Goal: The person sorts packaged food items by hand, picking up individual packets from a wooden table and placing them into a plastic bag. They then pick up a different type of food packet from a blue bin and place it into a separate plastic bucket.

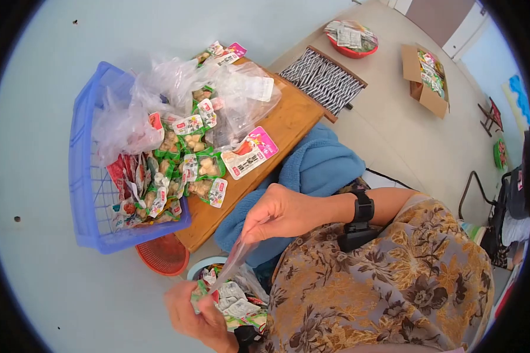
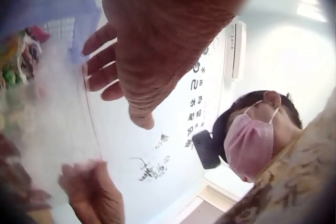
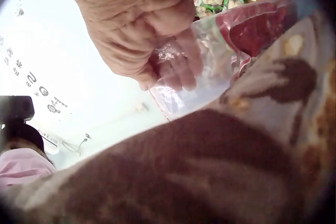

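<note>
In the head view my right hand (image 1: 282, 212) pinches the edge of a clear plastic bag (image 1: 234, 262), which hangs slanting toward my other hand. The right wrist view shows thumb and fingers (image 3: 181, 66) on the bag's clear end, with a red part (image 3: 257, 27) at its far end. Blurred, my left hand (image 1: 194, 315) is beside the bag's lower end, thumb apart from the fingers. Seen from the left wrist, those fingers (image 2: 102, 69) reach out loosely close to the bag's edge. Below the bag stands a light blue basin (image 1: 197, 267) of packets.
A blue plastic basket (image 1: 85, 170) on the wooden table (image 1: 300, 115) holds snack packets (image 1: 194, 141) and clear bags (image 1: 171, 79). A pink-and-white pouch (image 1: 250, 153) lies near the edge. A red colander (image 1: 165, 254) sits below; a carton (image 1: 433, 82) and red basin (image 1: 352, 50) stand farther off.
</note>
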Action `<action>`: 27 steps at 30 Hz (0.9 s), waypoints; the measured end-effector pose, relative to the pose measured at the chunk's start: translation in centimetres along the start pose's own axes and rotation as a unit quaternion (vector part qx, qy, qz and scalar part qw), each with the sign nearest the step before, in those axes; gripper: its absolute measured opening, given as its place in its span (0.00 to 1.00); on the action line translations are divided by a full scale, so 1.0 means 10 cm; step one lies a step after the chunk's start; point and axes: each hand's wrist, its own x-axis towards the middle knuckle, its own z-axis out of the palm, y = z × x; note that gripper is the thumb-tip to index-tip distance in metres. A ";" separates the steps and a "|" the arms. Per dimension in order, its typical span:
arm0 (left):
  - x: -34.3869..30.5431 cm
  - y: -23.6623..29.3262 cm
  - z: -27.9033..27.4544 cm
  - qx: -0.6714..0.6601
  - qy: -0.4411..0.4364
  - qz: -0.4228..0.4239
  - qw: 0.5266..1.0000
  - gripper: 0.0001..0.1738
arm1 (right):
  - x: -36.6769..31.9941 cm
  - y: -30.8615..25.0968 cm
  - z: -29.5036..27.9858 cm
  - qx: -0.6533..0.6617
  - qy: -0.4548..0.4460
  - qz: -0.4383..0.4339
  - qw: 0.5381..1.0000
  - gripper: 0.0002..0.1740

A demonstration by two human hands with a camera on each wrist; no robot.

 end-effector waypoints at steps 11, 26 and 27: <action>0.03 0.23 0.32 -0.018 -0.132 0.064 0.989 0.06 | 0.03 0.17 0.00 -0.099 -0.048 -0.122 0.986 0.20; 0.13 0.03 0.40 -0.008 -0.197 0.003 0.980 0.10 | -0.02 0.43 -0.07 -0.155 -0.276 0.120 0.941 0.26; 0.16 -0.02 0.47 -0.038 -0.201 -0.036 0.978 0.11 | -0.03 0.45 -0.07 -0.151 -0.285 0.120 0.939 0.26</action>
